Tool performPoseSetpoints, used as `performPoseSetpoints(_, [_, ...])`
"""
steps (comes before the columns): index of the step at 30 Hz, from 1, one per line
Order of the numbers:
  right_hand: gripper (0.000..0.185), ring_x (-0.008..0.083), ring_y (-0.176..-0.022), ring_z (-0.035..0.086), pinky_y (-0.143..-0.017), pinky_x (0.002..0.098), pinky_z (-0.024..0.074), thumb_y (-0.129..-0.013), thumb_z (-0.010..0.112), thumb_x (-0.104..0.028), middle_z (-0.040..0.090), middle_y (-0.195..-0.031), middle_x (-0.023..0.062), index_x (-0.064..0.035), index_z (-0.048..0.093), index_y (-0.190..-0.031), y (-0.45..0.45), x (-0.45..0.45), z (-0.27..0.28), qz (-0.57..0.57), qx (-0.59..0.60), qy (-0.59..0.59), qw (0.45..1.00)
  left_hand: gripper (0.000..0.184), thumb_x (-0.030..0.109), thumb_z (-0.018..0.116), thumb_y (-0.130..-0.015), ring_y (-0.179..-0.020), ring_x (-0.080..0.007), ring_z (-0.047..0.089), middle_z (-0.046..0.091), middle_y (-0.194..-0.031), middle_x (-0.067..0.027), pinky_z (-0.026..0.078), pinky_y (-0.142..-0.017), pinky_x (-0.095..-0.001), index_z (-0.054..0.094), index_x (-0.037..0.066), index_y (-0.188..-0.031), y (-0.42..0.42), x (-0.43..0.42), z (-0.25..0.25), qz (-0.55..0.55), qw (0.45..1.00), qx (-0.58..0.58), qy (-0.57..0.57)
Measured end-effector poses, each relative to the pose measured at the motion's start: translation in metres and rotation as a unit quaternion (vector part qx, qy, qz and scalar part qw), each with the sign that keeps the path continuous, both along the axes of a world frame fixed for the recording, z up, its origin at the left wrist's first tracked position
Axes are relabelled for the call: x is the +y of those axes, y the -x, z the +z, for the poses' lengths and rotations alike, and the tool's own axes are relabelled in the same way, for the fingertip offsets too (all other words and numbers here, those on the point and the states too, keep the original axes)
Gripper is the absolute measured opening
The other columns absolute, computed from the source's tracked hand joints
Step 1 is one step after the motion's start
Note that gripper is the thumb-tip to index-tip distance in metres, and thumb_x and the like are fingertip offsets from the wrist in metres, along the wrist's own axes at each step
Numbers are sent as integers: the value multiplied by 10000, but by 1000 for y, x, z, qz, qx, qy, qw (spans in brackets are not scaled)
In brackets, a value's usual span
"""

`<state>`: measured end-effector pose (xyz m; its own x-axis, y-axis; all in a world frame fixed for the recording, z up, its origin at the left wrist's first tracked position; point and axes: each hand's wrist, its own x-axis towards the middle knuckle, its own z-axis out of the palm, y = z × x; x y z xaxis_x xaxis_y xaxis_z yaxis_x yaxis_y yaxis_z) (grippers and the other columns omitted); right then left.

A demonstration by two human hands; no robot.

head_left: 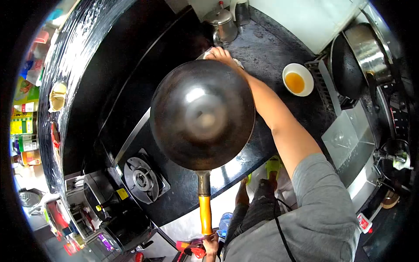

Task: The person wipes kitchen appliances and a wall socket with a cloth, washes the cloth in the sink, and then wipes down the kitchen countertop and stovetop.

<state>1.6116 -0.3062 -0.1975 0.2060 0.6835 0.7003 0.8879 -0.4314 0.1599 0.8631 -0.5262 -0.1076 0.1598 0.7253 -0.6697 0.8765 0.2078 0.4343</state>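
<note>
A dark round wok is tilted up in front of me, its round face filling the middle of the view. My left hand is closed around the end of its orange handle, low in the view. Beyond the wok's far rim, my right hand presses on a white cloth at the black counter. Only scraps of that cloth show around the fingers. The wok hides part of the hand's surroundings and the counter behind it.
A gas burner sits left of the wok. At the back stands a metal kettle. To the right are a white bowl of amber liquid, a dish rack with pans, and a sink. Packaged goods line the far left.
</note>
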Motion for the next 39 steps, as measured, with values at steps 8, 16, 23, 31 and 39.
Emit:
performPoseSetpoints(8, [415, 282, -1155, 412, -905, 391, 347, -818, 534, -222, 411, -1234, 73, -144, 406, -1205, -2, -17, 36, 115, 326, 110, 932, 216, 99, 620, -821, -685, -99, 572, 633, -777, -47, 466, -633, -227, 612, -22, -999, -13, -7, 6, -8, 999, -30, -31])
performPoseSetpoints(16, [607, 320, -1304, 247, -1049, 427, 227, -817, 472, -62, 215, -1437, 101, -93, 251, -1381, 77, -128, 44, -8, 493, 100, 864, 198, 132, 608, -816, -693, -153, 618, 649, -766, -94, 493, -651, -274, 622, -12, -951, -41, 24, 10, -41, 993, -106, 23])
performPoseSetpoints(23, [372, 358, -1255, 316, -1030, 476, 239, -815, 487, -179, 385, -1325, 187, 8, 493, -1136, 184, -226, 54, -63, 309, 47, 948, 146, 112, 574, -838, -629, -78, 519, 582, -717, -17, 424, -578, -222, 592, -1, -929, -64, 79, 6, -42, 981, -187, 10])
performPoseSetpoints(31, [383, 363, -1330, 188, -1062, 534, 140, -853, 466, -169, 283, -1395, 201, -63, 473, -1222, 375, -200, 57, -124, 427, 128, 886, 165, 68, 582, -825, -688, -98, 555, 619, -821, -40, 451, -625, -236, 605, -7, -970, -80, 69, 30, -18, 988, -151, 5])
performPoseSetpoints(39, [244, 225, -1120, 434, -920, 433, 337, -814, 527, -200, 485, -1143, 66, -138, 517, -1050, 481, -137, 31, 294, 769, -95, 560, 243, 132, 609, -810, -782, -170, 622, 648, -863, -97, 499, -705, -291, 610, -19, -999, -74, 21, 49, -75, 992, -102, -5])
